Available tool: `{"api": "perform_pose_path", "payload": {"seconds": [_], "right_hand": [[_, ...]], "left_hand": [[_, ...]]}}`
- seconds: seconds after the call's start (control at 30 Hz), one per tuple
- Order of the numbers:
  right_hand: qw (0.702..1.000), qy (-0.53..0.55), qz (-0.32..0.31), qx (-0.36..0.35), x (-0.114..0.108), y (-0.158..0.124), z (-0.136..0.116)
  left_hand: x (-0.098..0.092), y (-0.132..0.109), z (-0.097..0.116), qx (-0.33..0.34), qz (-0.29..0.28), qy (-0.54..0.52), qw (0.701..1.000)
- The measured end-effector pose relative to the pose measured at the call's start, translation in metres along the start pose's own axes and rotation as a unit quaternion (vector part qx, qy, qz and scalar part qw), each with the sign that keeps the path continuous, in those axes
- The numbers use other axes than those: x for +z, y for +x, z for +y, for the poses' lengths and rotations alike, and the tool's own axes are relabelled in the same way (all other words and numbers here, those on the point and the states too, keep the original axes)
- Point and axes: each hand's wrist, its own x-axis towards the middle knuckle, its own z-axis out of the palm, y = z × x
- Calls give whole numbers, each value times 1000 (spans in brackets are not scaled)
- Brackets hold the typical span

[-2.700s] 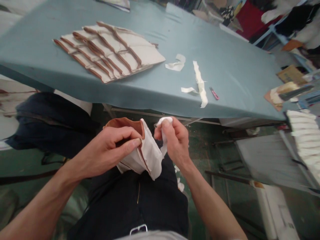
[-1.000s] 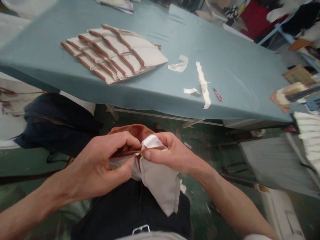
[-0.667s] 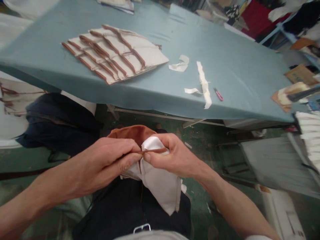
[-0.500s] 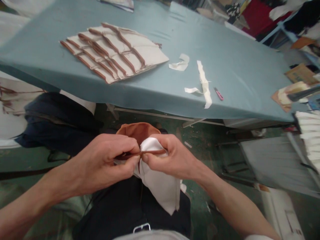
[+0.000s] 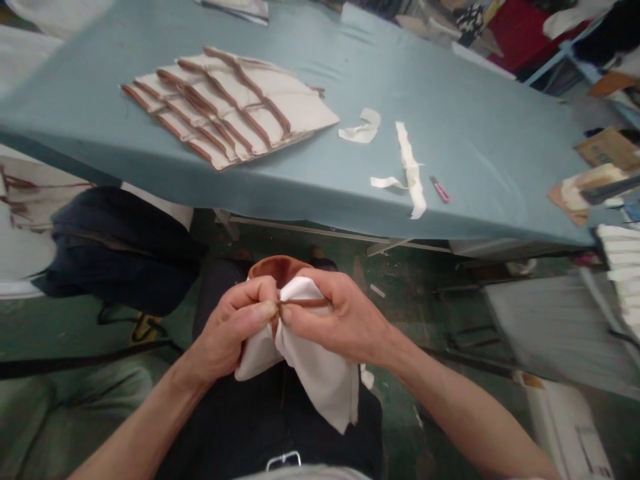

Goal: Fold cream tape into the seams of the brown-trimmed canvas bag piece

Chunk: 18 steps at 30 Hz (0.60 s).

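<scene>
Pinching a white cloth pouch (image 5: 320, 380) by its brown edging (image 5: 311, 303), held it with both hands above dark trousers (image 5: 215, 427), just short of the blue-green counter (image 5: 490, 120). Had the fingers of the left hand (image 5: 227, 328) clamped on the edging, tips right beside those of the right hand (image 5: 345, 320), clamped there too. Showed the pouch's tan inside (image 5: 277, 268) beyond the fingers, with a pointed white flap hanging below the right hand. Faced, from left to right on the counter, a fanned stack of white, brown-edged pieces (image 5: 270, 87), a curled white scrap (image 5: 364, 130), a pale strip (image 5: 411, 170) and a small pink-handled tool (image 5: 441, 192).
</scene>
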Motion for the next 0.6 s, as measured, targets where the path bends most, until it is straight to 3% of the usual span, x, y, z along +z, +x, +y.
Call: {"api": "perform_pose_path", "payload": {"seconds": [0.1, 0.3, 0.47, 0.6], "right_hand": [[1000, 14, -19, 7, -1, -1, 3], [999, 30, -5, 9, -4, -10, 3], [985, 161, -49, -31, -17, -8, 16], [967, 250, 25, -51, -28, 5, 37]], "left_hand": [[-5, -3, 6, 30, -3, 78, 997], [-7, -3, 16, 17, -34, 169, 985], [-6, -4, 31, 86, -81, 292, 949], [-1, -3, 47, 119, -125, 364, 915]]}}
